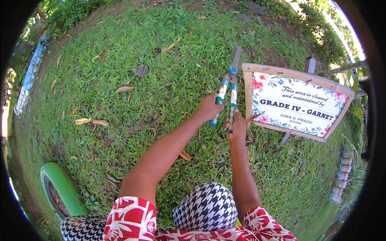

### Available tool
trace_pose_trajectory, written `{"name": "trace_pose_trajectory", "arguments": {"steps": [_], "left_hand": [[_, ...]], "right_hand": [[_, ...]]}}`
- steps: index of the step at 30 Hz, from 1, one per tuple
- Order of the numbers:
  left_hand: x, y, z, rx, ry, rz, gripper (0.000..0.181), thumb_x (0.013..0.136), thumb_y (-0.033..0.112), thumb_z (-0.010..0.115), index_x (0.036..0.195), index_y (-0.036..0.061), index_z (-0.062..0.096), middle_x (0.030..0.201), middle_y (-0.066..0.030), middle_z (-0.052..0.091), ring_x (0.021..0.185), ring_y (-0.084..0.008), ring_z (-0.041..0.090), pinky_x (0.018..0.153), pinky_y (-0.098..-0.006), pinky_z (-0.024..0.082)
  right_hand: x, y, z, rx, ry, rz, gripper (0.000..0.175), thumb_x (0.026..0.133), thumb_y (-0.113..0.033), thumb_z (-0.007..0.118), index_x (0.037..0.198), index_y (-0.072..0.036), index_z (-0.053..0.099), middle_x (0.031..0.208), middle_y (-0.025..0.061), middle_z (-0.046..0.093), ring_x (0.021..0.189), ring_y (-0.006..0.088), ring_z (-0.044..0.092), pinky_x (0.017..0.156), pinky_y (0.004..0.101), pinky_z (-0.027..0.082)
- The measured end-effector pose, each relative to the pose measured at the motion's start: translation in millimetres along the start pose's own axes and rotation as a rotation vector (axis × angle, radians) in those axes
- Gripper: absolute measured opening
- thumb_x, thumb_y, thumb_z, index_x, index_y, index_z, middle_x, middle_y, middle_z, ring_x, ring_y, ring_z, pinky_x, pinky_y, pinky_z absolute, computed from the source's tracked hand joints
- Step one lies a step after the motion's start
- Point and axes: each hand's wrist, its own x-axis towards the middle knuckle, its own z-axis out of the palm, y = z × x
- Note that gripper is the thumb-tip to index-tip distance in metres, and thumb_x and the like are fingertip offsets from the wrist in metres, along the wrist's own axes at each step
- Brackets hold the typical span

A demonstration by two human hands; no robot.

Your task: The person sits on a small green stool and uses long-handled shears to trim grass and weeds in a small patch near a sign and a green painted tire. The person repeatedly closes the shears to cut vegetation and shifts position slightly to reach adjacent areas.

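A pair of hedge shears [233, 70] with blue-and-white handles points away from me over the grass [169, 99]. My left hand [210, 106] grips the left handle, and my right hand [236, 124] is wrapped around the right one. The two handles lie near each other, with a narrow gap between them. Beyond the pivot, the metal blades [236, 54] almost meet, just left of the sign's top corner. Whether the tips touch any grass is hard to tell.
A wood-framed sign [295, 102] bearing writing and printed flowers stands on a post close to my right hand. At lower left is a green-painted tire [63, 189]. Dry leaves [124, 89] dot the lawn. A blue-and-white border [30, 75] runs along the left; stacked blocks [342, 177] edge the right.
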Motion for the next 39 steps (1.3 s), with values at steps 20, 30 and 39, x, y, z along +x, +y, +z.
{"name": "trace_pose_trajectory", "arguments": {"steps": [20, 30, 39], "left_hand": [[-209, -46, -346, 0.048, -0.033, -0.438, 0.026, 0.077, 0.021, 0.066, 0.086, 0.0005, 0.053, 0.061, -0.0055, 0.052, 0.046, -0.0114, 0.053, 0.041, -0.0245, 0.046], [-305, -195, -341, -0.465, 0.013, -0.408, 0.021, 0.077, 0.009, 0.064, 0.092, -0.0001, 0.052, 0.063, -0.0052, 0.054, 0.045, -0.0131, 0.053, 0.043, -0.0276, 0.044], [-316, -255, -320, -0.392, 0.093, -0.404, 0.025, 0.076, 0.012, 0.065, 0.096, 0.0002, 0.055, 0.068, -0.006, 0.057, 0.048, -0.0137, 0.055, 0.046, -0.0299, 0.044]], "right_hand": [[-75, -1, 175, -0.854, -0.691, 0.103, 0.031, 0.081, -0.032, 0.063, 0.077, -0.004, 0.05, 0.056, 0.0024, 0.05, 0.037, 0.0077, 0.043, 0.032, 0.0231, 0.034], [-148, 143, 173, -0.683, -0.607, 0.261, 0.031, 0.082, -0.033, 0.063, 0.083, -0.004, 0.053, 0.059, 0.0034, 0.053, 0.041, 0.009, 0.047, 0.035, 0.0244, 0.038], [-161, 229, 162, -0.681, -0.402, 0.211, 0.037, 0.083, -0.037, 0.06, 0.091, -0.001, 0.055, 0.059, 0.0028, 0.052, 0.04, 0.008, 0.045, 0.036, 0.024, 0.037]]}}
